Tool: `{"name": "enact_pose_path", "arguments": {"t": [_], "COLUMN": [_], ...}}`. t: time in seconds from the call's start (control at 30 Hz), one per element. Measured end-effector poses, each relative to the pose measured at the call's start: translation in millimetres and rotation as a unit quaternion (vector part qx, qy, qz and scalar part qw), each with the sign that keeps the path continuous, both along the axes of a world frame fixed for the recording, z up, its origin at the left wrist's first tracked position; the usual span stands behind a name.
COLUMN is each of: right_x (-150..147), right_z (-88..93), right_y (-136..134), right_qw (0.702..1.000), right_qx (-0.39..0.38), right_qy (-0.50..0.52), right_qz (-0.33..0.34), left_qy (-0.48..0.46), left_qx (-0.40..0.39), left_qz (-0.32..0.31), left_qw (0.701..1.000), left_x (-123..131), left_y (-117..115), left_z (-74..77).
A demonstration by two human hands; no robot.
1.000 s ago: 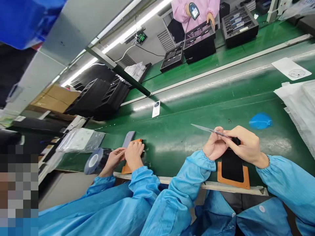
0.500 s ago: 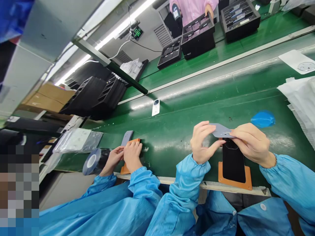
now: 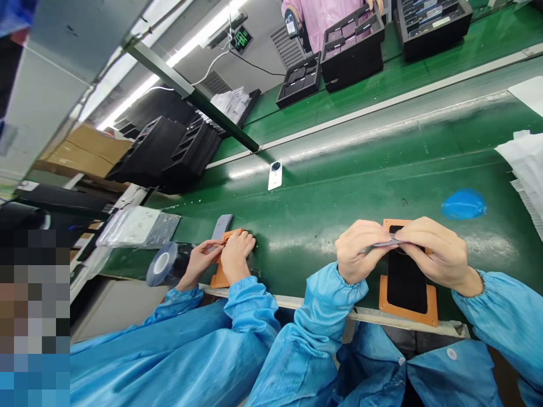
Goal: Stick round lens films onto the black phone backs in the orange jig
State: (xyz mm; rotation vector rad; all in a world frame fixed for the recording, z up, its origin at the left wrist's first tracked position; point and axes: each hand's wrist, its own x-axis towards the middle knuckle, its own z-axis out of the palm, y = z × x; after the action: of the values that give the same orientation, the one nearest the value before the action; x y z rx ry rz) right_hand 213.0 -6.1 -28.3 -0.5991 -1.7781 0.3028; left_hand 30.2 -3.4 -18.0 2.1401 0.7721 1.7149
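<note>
My left hand and my right hand are closed with fingertips nearly meeting. Between them they pinch a thin grey phone back cover, seen almost edge-on and partly hidden by the fingers. Right below it, an orange fixture plate with a black pad lies at the bench's near edge.
On my left a co-worker's hands work at another orange fixture with a grey cover. Beyond lie a white phone cover, a blue patch and white sheets. A tape roll sits at left.
The grey cover has tilted from face-showing to almost edge-on and come slightly lower. My left fingers, spread before, have closed on it. The camera view has shifted a little.
</note>
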Motion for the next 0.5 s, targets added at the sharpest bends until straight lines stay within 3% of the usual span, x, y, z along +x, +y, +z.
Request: {"name": "enact_pose_path", "arguments": {"t": [0.2,0.5], "right_x": [0.7,4.1], "right_z": [6.6,9.6], "right_y": [-1.1,-3.9], "right_qw": [1.0,0.999], "right_qx": [-0.002,-0.011], "right_qy": [-0.011,-0.014], "right_qz": [0.014,0.048], "left_qy": [0.005,-0.028], "left_qx": [-0.054,-0.068], "left_qz": [-0.047,-0.117], "left_qw": [0.997,0.99], "left_x": [-1.8,-4.2], "left_y": [-2.4,-0.7], "left_z": [-1.4,0.8]}}
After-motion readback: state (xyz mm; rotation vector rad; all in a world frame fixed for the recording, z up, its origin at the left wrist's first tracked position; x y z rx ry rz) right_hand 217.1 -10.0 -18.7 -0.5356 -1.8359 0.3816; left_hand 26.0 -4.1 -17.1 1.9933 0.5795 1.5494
